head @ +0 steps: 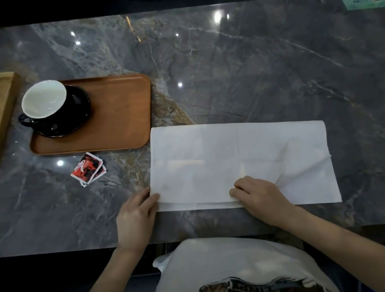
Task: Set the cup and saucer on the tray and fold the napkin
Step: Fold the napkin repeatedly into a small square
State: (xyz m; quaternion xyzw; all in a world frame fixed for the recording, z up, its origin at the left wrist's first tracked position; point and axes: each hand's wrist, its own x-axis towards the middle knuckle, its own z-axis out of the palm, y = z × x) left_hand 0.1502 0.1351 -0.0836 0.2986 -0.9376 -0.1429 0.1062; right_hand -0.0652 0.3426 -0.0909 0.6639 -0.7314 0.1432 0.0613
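napkin (236,160) lies long side to side, just past both hands; left hand (135,217) presses flat, right hand (259,195) pinches the near edge.

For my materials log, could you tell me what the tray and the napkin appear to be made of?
Tray: probably wood, with a smooth matte reddish-brown finish and faint grain. Napkin: thin white paper or light cloth; it shows sharp creases and lies flat.

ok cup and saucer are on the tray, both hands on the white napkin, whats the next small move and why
Probably press the crease flat. The white paper napkin lies folded once, but its near edges sit uneven and its right part is rumpled. The left hand holds the near left corner; the right hand could sweep right along the fold.
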